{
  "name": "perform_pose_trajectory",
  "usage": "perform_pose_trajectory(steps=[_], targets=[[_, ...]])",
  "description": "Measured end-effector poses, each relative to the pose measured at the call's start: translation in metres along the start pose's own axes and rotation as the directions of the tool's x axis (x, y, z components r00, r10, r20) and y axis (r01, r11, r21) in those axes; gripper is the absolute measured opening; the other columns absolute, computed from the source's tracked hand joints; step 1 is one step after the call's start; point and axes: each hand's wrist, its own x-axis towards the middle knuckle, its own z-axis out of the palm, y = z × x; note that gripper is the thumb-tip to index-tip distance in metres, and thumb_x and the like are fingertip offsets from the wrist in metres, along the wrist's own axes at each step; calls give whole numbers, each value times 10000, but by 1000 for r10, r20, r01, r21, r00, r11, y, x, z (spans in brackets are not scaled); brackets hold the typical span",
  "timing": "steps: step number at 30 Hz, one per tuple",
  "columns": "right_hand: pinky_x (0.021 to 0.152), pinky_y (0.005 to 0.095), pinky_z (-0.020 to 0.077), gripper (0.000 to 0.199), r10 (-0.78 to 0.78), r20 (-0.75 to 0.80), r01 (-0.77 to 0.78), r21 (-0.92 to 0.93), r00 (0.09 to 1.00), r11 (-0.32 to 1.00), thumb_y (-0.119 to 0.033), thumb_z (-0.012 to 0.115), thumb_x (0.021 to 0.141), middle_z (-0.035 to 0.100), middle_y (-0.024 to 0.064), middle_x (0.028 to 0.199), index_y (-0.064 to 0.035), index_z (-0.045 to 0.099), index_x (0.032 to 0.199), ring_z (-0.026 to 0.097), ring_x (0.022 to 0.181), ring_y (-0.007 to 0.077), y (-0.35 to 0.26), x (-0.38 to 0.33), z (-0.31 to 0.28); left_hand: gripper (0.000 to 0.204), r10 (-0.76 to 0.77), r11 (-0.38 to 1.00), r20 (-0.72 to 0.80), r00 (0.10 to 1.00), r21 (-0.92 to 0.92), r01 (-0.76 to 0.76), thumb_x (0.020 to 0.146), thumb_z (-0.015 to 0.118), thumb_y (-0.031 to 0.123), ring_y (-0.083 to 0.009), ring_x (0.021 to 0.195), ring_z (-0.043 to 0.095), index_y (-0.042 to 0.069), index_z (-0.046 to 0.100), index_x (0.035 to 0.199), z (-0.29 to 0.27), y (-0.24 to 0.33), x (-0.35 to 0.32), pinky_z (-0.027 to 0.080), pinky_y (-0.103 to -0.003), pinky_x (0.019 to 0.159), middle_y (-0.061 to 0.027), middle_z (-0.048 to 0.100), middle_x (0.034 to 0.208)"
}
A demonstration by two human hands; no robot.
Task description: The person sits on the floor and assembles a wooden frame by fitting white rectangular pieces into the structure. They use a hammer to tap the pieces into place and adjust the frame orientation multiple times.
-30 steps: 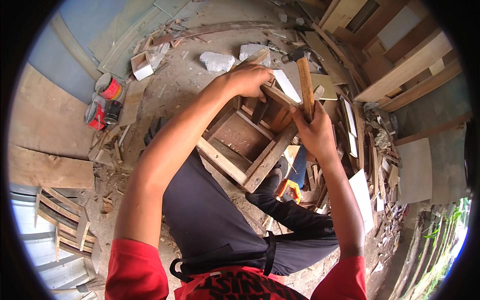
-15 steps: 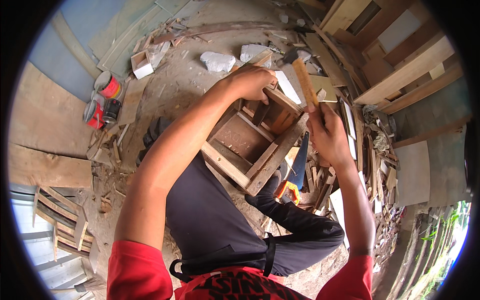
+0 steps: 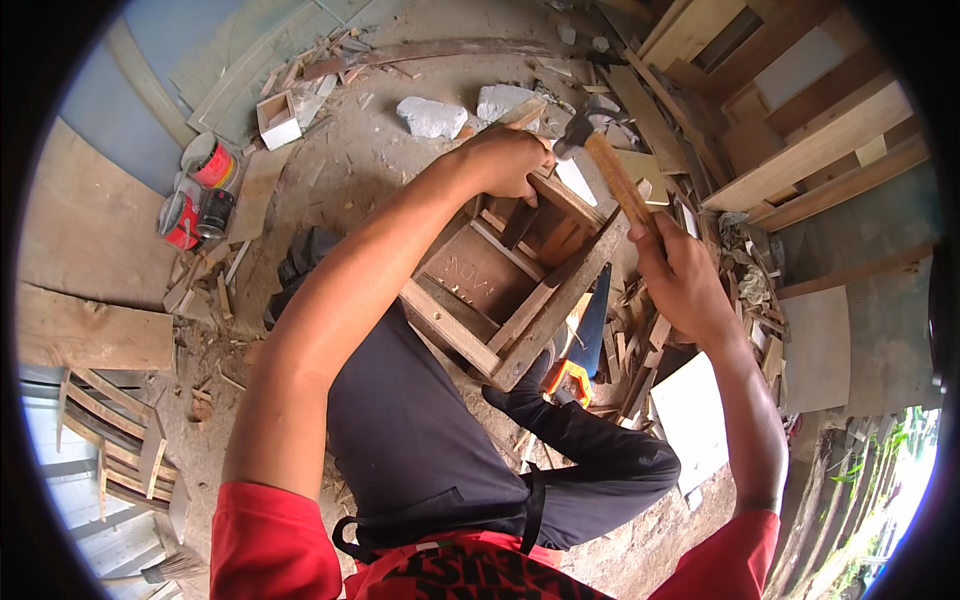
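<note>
A hammer with a wooden handle [image 3: 618, 178] is gripped near its end by my right hand [image 3: 682, 275]. Its dark metal head [image 3: 581, 128] is up by the far corner of a wooden frame [image 3: 520, 362], close to the fingers of my left hand [image 3: 512, 163]. That hand is closed over the frame's far edge; whether a nail is pinched there is too small to tell. The open, box-like frame sits tilted by my legs, with brown panels [image 3: 478, 272] and crosspieces inside.
A saw with an orange handle [image 3: 571, 380] lies right of the frame, beside scrap wood and a white board [image 3: 692, 415]. Paint cans [image 3: 211, 162] stand at the left. Stone blocks [image 3: 432, 117] and a small white box [image 3: 278, 121] lie farther off.
My right hand has moved right and nearer to me. The hammer now leans leftward, its head in plain sight by my left hand, which has stayed on the frame.
</note>
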Motion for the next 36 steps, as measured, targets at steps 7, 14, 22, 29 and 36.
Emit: perform_pose_trajectory(steps=[7, 14, 22, 29, 36], targets=[[567, 536, 448, 251, -25, -94, 25, -6, 995, 1000, -185, 513, 1012, 597, 302, 672, 65, 499, 1039, 609, 674, 502, -4, -3, 13, 466, 65, 994, -69, 996, -82, -71, 641, 875, 251, -319, 1074, 619, 63, 693, 1027, 3, -10, 1, 445, -413, 973, -106, 679, 1083], [561, 546, 451, 261, -30, -70, 28, -28, 997, 999, -191, 514, 1011, 581, 320, 647, 68, 488, 1026, 597, 661, 517, -3, -5, 18, 445, 85, 993, -62, 994, -78, -90, 647, 867, 248, -315, 1058, 622, 78, 692, 1019, 4, -11, 2, 449, -421, 954, -97, 674, 1061], [551, 536, 453, 250, 51, -102, -53, -19, 993, 998, -190, 516, 1010, 615, 291, 687, 59, 490, 1016, 611, 689, 501, -7, -6, 17, 457, 39, 996, -36, 999, -81, -41, 650, 860, 250, -308, 1061, 620, 61, 684, 1026, 4, -10, 2, 468, -420, 936, -94, 665, 1066], [512, 478, 444, 212, -33, -137, 28, -36, 990, 999, -161, 504, 1019, 621, 265, 687, 50, 492, 1004, 632, 635, 458, -4, -5, 19, 406, 90, 990, -76, 993, -103, -98, 642, 863, 250, -317, 1024, 630, 22, 661, 910, 6, -12, 1, 476, -418, 898, -97, 661, 1022], [532, 510, 453, 201, 17, -168, -16, 4, 986, 1000, -171, 511, 1016, 633, 286, 724, 28, 490, 1032, 631, 676, 486, -11, -4, 16, 378, 112, 987, -108, 988, -105, -124, 636, 863, 230, -316, 1009, 637, 27, 650, 873, 3, -12, 2, 480, -420, 876, -84, 661, 979]])
